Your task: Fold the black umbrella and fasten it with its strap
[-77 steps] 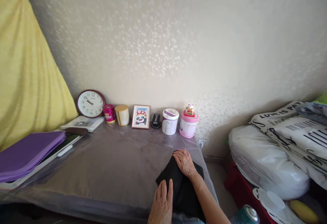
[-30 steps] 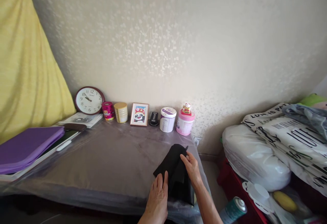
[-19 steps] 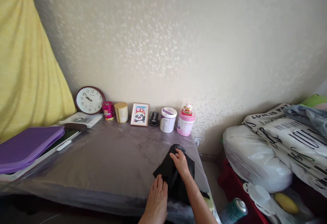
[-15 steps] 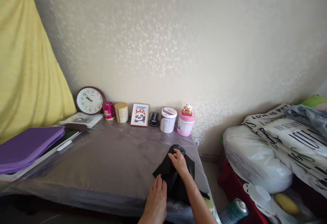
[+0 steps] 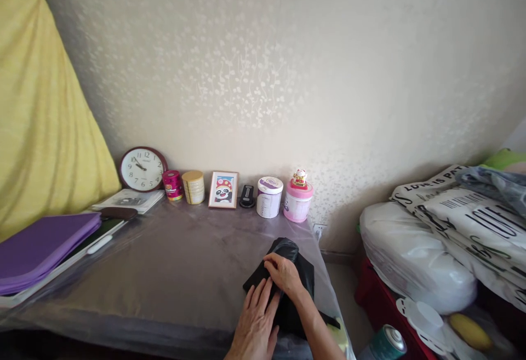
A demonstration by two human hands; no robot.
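Note:
A loose heap of thin black fabric (image 5: 304, 278) lies on the near right part of the table, its top end rounded and shiny and a strap-like strip trailing to the right. Its exact kind I cannot make out. My left hand (image 5: 257, 310) rests flat on the near left side of the fabric, fingers extended and slightly apart. Just beyond it, my right hand (image 5: 284, 275) reaches over the top with thumb and fingers closed in a pinch on the fabric. The fingertips of both hands are close together, and the fabric beneath the palms is hidden.
A plastic-covered table (image 5: 164, 272) spreads leftward. Along the wall stand a clock (image 5: 143, 169), jars, a panda picture (image 5: 223, 189) and a pink tub (image 5: 297, 206). Purple folders (image 5: 45, 250) lie left. Beyond the right edge are a spray can (image 5: 386, 343) and a stuffed plastic bag (image 5: 415, 256).
My left hand has slid forward and to the right over the black fabric, closer to my right hand. My right fingers have shifted slightly left and nearer to me. The view has tilted a little upward.

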